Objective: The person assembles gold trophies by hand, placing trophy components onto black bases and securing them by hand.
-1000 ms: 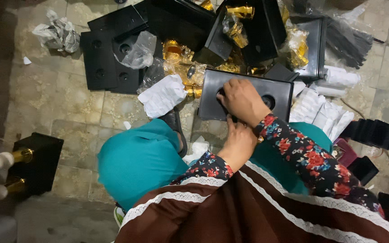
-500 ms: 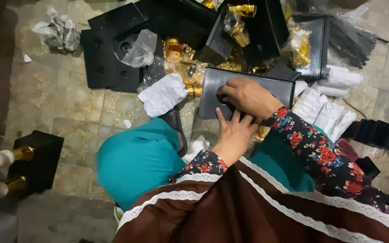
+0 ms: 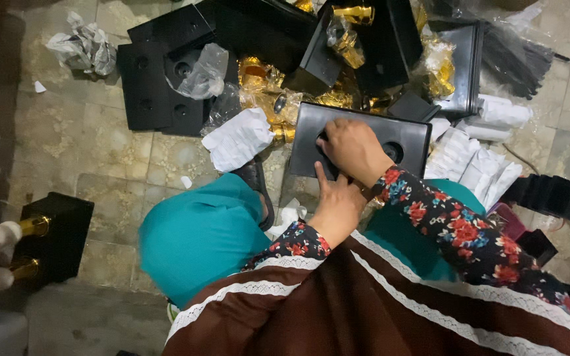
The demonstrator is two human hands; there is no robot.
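Your right hand (image 3: 353, 149) lies curled over the top face of the black square panel (image 3: 360, 140), fingers pressing near its left hole, while your left hand (image 3: 335, 201) props the panel's near edge from below, index finger stretched up against it; neither hand is closed round anything, both bear on the panel. The panel rests tilted on the heap just beyond your knees. Judging from this, you do well to keep the lower hand firm under the edge so the panel does not slip, and to press evenly rather than at one corner. Left of the panel a white crumpled paper wrap (image 3: 237, 139) lies touching the heap; beyond that, gold metal fittings (image 3: 265, 92) sit in clear plastic bags. Right of the panel, several white paper-wrapped rolls (image 3: 476, 158) lie side by side. Far left of the panel, more flat black panels (image 3: 156, 82) lie on the stone tile floor (image 3: 67, 145), a clear bag over one. I see no readable labels.
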